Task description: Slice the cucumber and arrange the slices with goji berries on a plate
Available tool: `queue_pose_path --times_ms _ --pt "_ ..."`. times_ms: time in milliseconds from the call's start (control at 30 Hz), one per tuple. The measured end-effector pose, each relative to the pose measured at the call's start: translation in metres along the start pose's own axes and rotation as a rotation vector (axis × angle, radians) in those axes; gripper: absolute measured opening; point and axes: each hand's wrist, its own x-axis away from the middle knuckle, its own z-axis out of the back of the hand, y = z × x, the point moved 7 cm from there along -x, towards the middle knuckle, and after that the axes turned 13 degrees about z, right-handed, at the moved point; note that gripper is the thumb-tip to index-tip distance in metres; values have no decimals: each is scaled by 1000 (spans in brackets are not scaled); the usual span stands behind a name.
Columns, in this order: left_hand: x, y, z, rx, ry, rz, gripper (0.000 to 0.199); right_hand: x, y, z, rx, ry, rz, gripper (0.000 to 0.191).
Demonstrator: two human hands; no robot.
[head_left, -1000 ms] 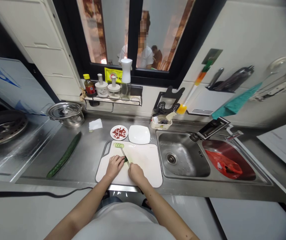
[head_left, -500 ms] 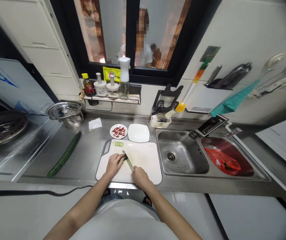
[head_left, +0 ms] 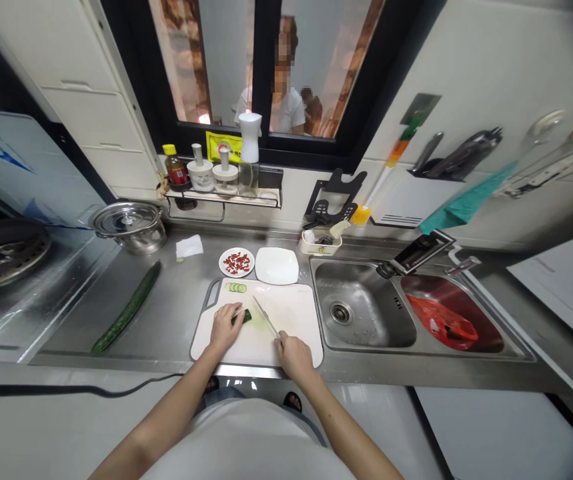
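Observation:
On the white cutting board (head_left: 261, 347), my left hand (head_left: 225, 328) is closed on a short piece of dark green cucumber (head_left: 247, 316). My right hand (head_left: 293, 355) grips the handle of a knife (head_left: 266, 317); its blade points up and left, a little to the right of the cucumber piece and apart from it. Several thin cucumber slices (head_left: 236, 288) lie in a row at the board's upper left. Behind the board stand a small plate with red chopped pieces (head_left: 237, 262) and a white square plate (head_left: 277, 266).
A whole cucumber (head_left: 127, 310) lies on the counter at left, near a lidded steel pot (head_left: 133, 225) and a white paper (head_left: 189, 246). The sink (head_left: 366, 333) is at right, with a red bag (head_left: 441, 323) in its second basin. A condiment rack (head_left: 223, 199) hangs behind.
The knife has moved right, away from the cucumber piece, with my right hand. My left hand has shifted slightly left, and more of the piece shows.

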Motion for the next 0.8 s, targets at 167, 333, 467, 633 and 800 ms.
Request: queue_pose_path --times_ms 167,333,467,633,800 --pt "-7 5 16 112 85 127 31 -2 7 10 114 2 -14 31" --pt "-16 24 28 157 100 166 32 0 10 22 245 114 -3 36" --pt "-23 58 24 13 -44 24 28 4 11 29 325 215 9 43" --pt "-22 89 12 -163 -256 -80 30 6 10 32 366 282 42 42" --pt "-19 96 3 -201 -325 -72 31 8 15 31 374 311 50 41"
